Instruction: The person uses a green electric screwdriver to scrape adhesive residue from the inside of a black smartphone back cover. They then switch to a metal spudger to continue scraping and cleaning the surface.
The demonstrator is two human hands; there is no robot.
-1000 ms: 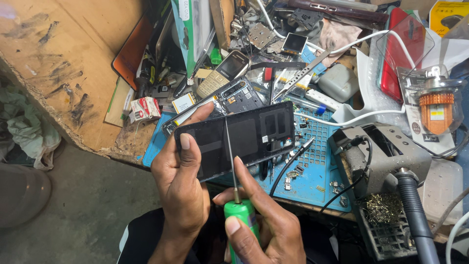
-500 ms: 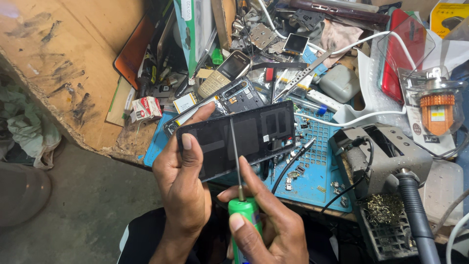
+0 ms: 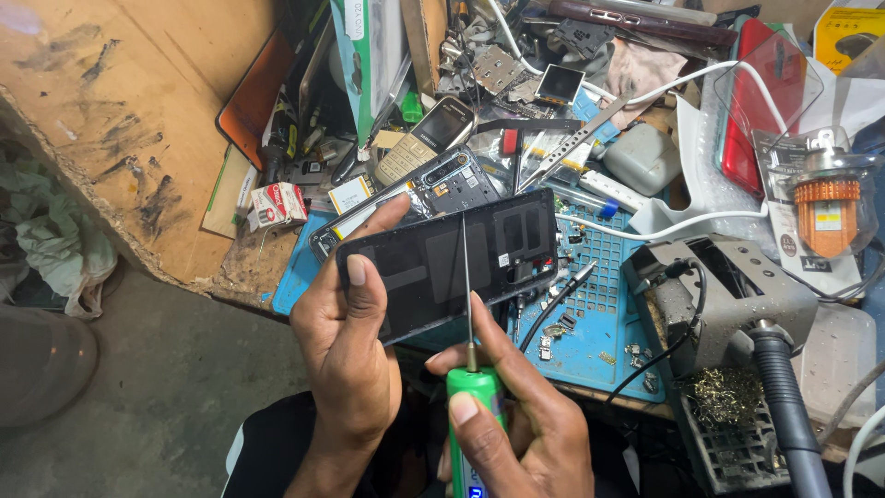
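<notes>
Currently, the left hand [image 3: 346,341] clamps its grip on a flat black phone panel [image 3: 452,260], tilted above the cluttered worktop [image 3: 590,341]. Meanwhile the right hand [image 3: 521,429] grips a green-handled screwdriver [image 3: 472,387], its thin shaft crossing the glossy, dark panel.

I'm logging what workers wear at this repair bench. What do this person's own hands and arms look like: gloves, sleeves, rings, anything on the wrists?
Both the left hand and the right hand are bare: no gloves, no rings in view. The nails are short and unpainted. No watch or band shows on the left wrist; the right wrist is out of frame. No sleeves reach the visible forearm. Dark clothing shows below.
</notes>
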